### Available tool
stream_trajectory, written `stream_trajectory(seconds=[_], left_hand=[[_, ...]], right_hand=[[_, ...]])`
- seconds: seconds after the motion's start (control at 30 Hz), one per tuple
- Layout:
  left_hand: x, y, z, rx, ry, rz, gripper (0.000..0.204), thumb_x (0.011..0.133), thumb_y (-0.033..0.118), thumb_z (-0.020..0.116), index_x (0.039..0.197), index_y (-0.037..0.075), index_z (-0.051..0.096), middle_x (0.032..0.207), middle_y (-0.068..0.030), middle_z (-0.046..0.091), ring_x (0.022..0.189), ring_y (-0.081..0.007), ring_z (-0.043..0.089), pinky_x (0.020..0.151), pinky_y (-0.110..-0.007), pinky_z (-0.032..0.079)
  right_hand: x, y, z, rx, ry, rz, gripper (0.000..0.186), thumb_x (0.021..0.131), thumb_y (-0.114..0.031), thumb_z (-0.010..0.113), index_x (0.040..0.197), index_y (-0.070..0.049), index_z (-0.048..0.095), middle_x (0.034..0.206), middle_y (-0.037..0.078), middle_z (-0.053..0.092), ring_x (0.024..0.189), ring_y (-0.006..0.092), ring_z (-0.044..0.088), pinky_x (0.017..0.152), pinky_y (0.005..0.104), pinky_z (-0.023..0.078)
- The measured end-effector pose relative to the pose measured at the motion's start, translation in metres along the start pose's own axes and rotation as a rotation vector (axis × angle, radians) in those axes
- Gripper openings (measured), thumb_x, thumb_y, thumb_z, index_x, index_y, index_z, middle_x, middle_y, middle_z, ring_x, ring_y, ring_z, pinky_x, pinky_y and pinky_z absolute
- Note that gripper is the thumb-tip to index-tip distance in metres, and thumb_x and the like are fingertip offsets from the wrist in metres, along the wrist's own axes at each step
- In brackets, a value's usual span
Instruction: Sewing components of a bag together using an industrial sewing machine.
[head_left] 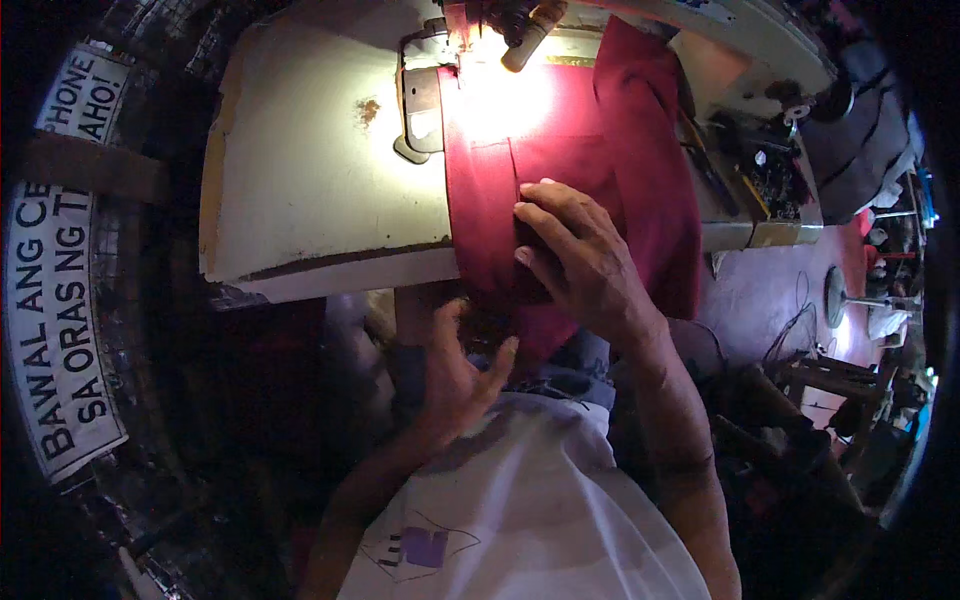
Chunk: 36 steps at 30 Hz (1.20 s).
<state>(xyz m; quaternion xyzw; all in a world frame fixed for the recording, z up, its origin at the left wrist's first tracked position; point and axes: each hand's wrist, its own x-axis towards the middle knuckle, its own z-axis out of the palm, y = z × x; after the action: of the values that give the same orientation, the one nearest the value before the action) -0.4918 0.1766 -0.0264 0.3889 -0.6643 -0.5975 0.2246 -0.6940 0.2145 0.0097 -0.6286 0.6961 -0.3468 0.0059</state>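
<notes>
I see the right hand (585, 250) resting unclenched on draped red cloth (650, 170); the left hand (460, 375), released, clears the flat cream tabletop's edge (350, 278).

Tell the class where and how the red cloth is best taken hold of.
Probably by its loose right-hand part, coming from the person's right: there the red cloth drapes in raised folds that could be pinched, while its left part lies flatter on the pale table and the right hand covers some of the cloth's middle.
</notes>
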Motion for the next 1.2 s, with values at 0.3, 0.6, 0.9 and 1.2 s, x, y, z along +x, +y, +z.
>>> stream_trajectory(seconds=[0.3, 0.6, 0.9, 1.2], left_hand=[[0.105, 0.054, -0.042, 1.020, -0.186, 0.982, 0.035, 0.081, 0.006, 0.062, 0.115, 0.008, 0.065, 0.118, -0.0083, 0.062, 0.120, -0.0294, 0.055, 0.110, -0.049, 0.035], [0.125, 0.067, -0.075, 1.135, -0.506, 1.219, 0.018, 0.078, 0.016, 0.067, 0.096, 0.011, 0.069, 0.104, -0.0032, 0.060, 0.116, -0.0223, 0.054, 0.113, -0.050, 0.032], [0.044, 0.016, -0.055, 1.046, 0.005, 0.704, 0.035, 0.076, 0.026, 0.073, 0.105, 0.007, 0.064, 0.108, -0.0146, 0.056, 0.109, -0.0341, 0.054, 0.099, -0.050, 0.041], [0.012, -0.021, 0.004, 0.319, 0.256, 0.229, 0.058, 0.078, 0.000, 0.072, 0.129, 0.001, 0.045, 0.118, -0.0186, 0.050, 0.111, -0.0335, 0.054, 0.096, -0.041, 0.046]], right_hand=[[0.004, 0.000, -0.002, -0.058, -0.026, -0.023, 0.027, 0.090, -0.006, 0.064, 0.116, -0.004, 0.061, 0.130, 0.014, 0.061, 0.125, 0.0328, 0.055, 0.105, 0.0436, 0.044], [0.002, -0.002, 0.003, -0.044, 0.013, -0.007, 0.026, 0.089, -0.006, 0.065, 0.114, -0.003, 0.061, 0.130, 0.015, 0.061, 0.124, 0.0359, 0.055, 0.106, 0.0449, 0.044], [0.001, 0.000, -0.011, -0.079, -0.184, -0.046, 0.061, 0.077, -0.027, 0.078, 0.130, -0.007, 0.055, 0.140, 0.017, 0.052, 0.133, 0.0363, 0.046, 0.113, 0.0456, 0.037], [0.003, 0.007, -0.020, -0.173, -0.348, -0.149, 0.090, 0.056, -0.022, 0.087, 0.139, -0.016, 0.054, 0.149, 0.017, 0.043, 0.138, 0.0367, 0.040, 0.113, 0.0478, 0.037]])
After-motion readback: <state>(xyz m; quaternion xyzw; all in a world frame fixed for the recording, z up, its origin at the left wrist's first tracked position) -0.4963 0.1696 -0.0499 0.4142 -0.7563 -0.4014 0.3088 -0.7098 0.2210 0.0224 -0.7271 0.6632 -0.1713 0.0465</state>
